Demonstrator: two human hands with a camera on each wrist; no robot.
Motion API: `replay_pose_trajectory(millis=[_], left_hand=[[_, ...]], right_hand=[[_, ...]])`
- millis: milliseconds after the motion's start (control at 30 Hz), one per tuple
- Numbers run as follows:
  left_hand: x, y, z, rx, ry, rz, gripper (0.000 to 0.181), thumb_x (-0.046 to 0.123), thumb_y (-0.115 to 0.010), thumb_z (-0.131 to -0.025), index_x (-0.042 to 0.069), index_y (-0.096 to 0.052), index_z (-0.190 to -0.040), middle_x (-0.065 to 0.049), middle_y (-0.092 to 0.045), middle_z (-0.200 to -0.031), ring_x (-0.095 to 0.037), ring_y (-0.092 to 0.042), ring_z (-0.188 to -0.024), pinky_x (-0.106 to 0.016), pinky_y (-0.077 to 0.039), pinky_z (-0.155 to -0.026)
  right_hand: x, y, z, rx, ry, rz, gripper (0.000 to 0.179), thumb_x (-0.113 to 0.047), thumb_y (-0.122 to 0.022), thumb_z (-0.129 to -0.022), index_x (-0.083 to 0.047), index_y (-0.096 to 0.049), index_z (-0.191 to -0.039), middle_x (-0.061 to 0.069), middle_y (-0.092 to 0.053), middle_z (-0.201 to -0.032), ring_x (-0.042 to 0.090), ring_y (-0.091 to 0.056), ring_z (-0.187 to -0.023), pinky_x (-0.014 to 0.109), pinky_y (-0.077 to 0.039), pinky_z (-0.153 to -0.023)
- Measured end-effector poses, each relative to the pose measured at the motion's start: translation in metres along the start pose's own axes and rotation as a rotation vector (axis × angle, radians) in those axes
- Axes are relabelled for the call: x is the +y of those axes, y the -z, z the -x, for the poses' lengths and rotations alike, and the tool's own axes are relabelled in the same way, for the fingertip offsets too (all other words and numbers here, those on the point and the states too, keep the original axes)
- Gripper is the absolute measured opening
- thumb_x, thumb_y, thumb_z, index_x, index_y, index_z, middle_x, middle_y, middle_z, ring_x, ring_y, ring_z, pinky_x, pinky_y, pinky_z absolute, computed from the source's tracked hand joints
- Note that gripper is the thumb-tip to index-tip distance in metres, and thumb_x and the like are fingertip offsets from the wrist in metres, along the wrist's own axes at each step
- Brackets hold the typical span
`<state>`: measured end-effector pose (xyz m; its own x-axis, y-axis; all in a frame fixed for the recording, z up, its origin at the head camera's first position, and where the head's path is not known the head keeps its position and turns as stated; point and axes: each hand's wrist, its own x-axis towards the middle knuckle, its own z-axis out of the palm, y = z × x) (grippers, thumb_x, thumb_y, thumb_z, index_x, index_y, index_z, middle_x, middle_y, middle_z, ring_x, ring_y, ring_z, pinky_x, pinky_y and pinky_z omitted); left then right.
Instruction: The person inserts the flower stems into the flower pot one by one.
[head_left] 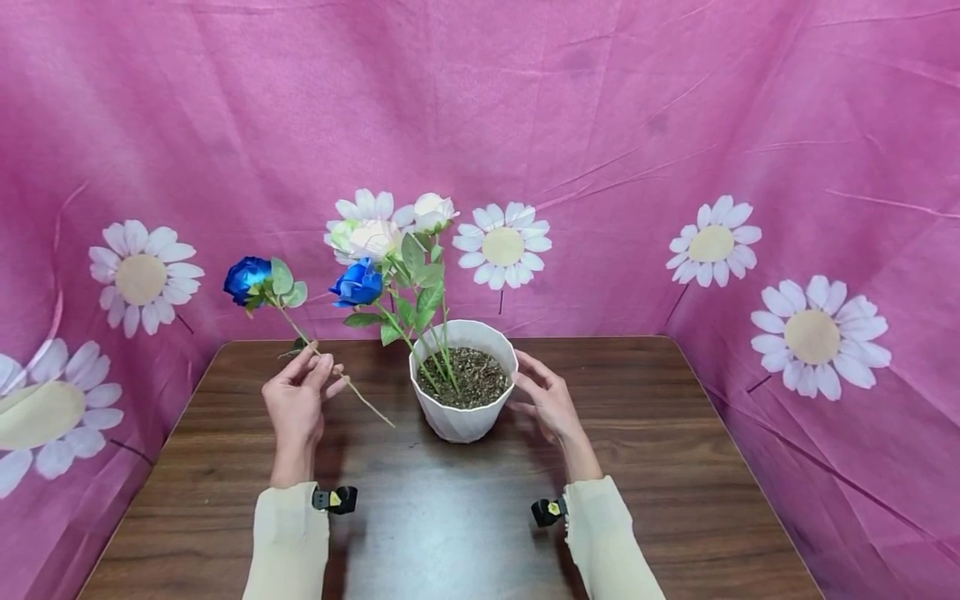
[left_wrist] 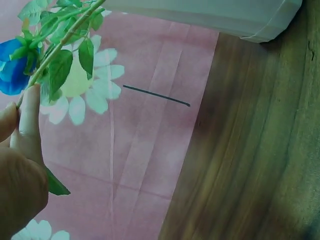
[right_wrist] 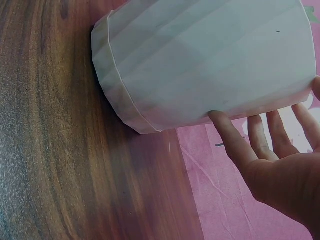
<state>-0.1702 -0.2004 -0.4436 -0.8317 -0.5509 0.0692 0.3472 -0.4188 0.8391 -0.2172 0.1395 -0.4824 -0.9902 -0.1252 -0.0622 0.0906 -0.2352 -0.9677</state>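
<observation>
My left hand [head_left: 297, 400] pinches the stem of a blue artificial rose [head_left: 247, 280] left of the pot. The bloom leans up and left, while the bare stem end slants down toward the pot without touching it. A white faceted flowerpot [head_left: 465, 422] stands upright on the table, holding dark grainy soil [head_left: 480, 382]. Another blue rose [head_left: 358, 283] and pale roses [head_left: 433, 213] rise from the soil, leaning left. With fairly straight fingers, my right hand [head_left: 553, 407] touches the pot's right side; in the right wrist view its fingertips [right_wrist: 217, 117] meet the wall.
The brown wooden table [head_left: 645, 467] ends at the back and sides against a pink cloth backdrop [head_left: 600, 125] printed with large white daisies. Black wrist cameras sit on the cream sleeves [head_left: 288, 542].
</observation>
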Motion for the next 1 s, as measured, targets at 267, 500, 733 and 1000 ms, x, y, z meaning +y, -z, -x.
replay_pose_trajectory(millis=[267,500,733,1000], left_hand=[[0.001,-0.011,-0.002,-0.046,-0.043,0.035,0.032,-0.016,-0.064,-0.091,0.001,-0.074,-0.116,-0.008,-0.072,-0.08,-0.017,-0.073,-0.067,-0.034,-0.062,-0.061],[0.004,-0.025,-0.003,-0.023,-0.033,0.016,0.034,-0.013,-0.065,-0.092,-0.004,-0.069,-0.124,-0.007,-0.07,-0.08,-0.015,-0.073,-0.067,-0.032,-0.061,-0.061],[0.007,-0.039,0.001,-0.045,-0.066,-0.027,0.04,-0.012,-0.064,-0.093,-0.011,-0.058,-0.133,-0.006,-0.07,-0.082,-0.013,-0.072,-0.068,-0.029,-0.062,-0.061],[0.013,-0.06,0.007,-0.105,-0.17,-0.058,0.041,-0.014,-0.066,-0.091,-0.015,-0.059,-0.131,-0.006,-0.073,-0.084,-0.011,-0.072,-0.068,-0.029,-0.061,-0.061]], right_hand=[[0.001,0.002,-0.002,-0.002,-0.003,0.005,0.05,-0.003,-0.061,-0.1,-0.001,-0.049,-0.148,0.023,-0.051,-0.14,0.03,-0.06,-0.114,0.059,-0.055,-0.092],[-0.001,0.002,-0.001,-0.007,0.003,0.007,0.049,-0.002,-0.061,-0.1,-0.002,-0.05,-0.148,0.022,-0.051,-0.141,0.03,-0.06,-0.114,0.061,-0.054,-0.092],[-0.001,0.002,-0.001,-0.01,-0.006,0.003,0.05,-0.002,-0.061,-0.099,-0.001,-0.049,-0.148,0.023,-0.051,-0.142,0.033,-0.06,-0.115,0.062,-0.054,-0.092],[-0.001,0.0,-0.001,-0.006,-0.003,-0.002,0.049,-0.001,-0.061,-0.099,-0.001,-0.05,-0.147,0.021,-0.052,-0.138,0.04,-0.057,-0.117,0.062,-0.054,-0.092]])
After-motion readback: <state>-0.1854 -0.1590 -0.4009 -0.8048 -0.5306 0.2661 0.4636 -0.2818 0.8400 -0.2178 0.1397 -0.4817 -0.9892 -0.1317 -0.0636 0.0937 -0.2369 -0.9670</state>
